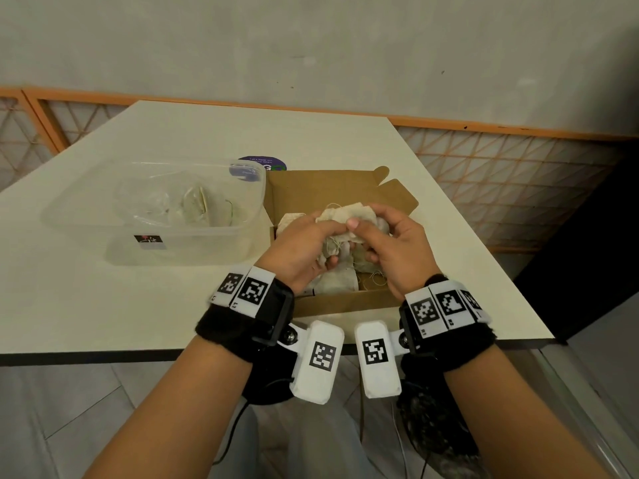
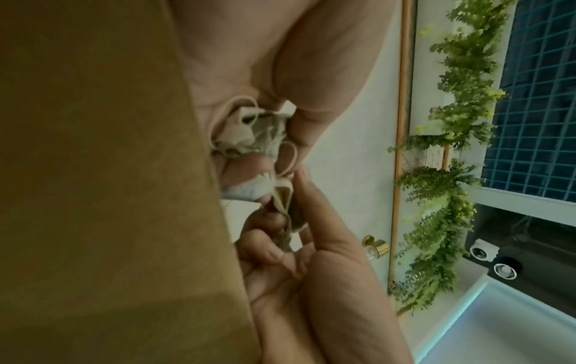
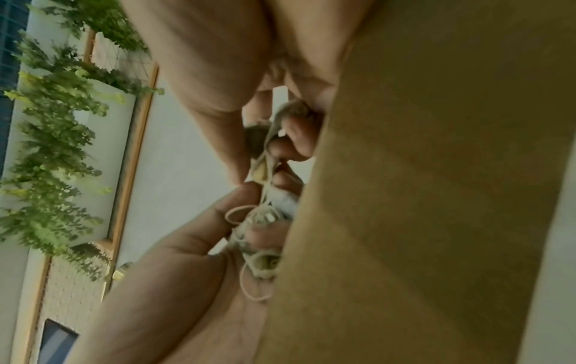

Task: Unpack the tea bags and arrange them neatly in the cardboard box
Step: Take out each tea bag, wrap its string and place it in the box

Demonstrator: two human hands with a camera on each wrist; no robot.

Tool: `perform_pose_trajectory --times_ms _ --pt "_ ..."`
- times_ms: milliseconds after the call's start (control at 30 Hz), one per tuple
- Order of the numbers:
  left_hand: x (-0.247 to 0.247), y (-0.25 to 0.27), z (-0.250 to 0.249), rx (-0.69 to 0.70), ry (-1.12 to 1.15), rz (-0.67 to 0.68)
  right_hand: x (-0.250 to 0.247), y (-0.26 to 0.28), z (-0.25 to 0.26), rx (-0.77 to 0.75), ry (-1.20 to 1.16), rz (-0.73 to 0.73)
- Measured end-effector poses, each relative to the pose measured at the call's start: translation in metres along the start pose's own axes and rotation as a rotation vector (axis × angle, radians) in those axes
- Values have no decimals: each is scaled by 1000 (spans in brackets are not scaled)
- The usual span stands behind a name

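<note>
An open brown cardboard box (image 1: pixel 345 304) sits on the white table, right of centre in the head view. Both hands are over it and hold one crumpled bunch of beige tea bags (image 1: pixel 349 219) with tangled strings. My left hand (image 1: pixel 320 242) grips the bunch from the left, thumb on top. From the right, my right hand (image 1: pixel 375 238) pinches it, thumb against the left thumb. More tea bags (image 1: pixel 337 283) lie inside the box under the hands. The wrist views show the bunch (image 2: pixel 249 133) (image 3: pixel 265 172) between curled fingers, beside the box wall (image 2: pixel 93 172) (image 3: pixel 436 197).
A clear plastic tub (image 1: pixel 179 236) stands left of the box, touching it, with crumpled clear wrappers (image 1: pixel 193 205) inside. A purple round sticker (image 1: pixel 262 162) lies behind the box. The table's near edge (image 1: pixel 103 356) runs just under my wrists. Bare tabletop shows front left.
</note>
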State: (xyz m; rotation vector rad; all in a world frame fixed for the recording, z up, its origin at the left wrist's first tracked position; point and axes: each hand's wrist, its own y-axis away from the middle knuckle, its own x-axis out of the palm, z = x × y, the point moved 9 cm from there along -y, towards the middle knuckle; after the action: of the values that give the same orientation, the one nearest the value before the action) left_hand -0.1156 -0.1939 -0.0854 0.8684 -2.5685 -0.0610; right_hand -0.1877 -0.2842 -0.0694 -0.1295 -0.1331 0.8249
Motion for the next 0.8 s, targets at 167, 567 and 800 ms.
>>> perform_pose_trajectory --times_ms 167,567,800 --pt "-14 -2 -6 16 250 -75 -5 -1 0 36 -139 -59" --pt "-6 2 -7 118 -33 -42 0 2 4 64 -283 -10" --pt "-31 -2 -17 173 345 -184 -6 -1 3 54 -329 -45"
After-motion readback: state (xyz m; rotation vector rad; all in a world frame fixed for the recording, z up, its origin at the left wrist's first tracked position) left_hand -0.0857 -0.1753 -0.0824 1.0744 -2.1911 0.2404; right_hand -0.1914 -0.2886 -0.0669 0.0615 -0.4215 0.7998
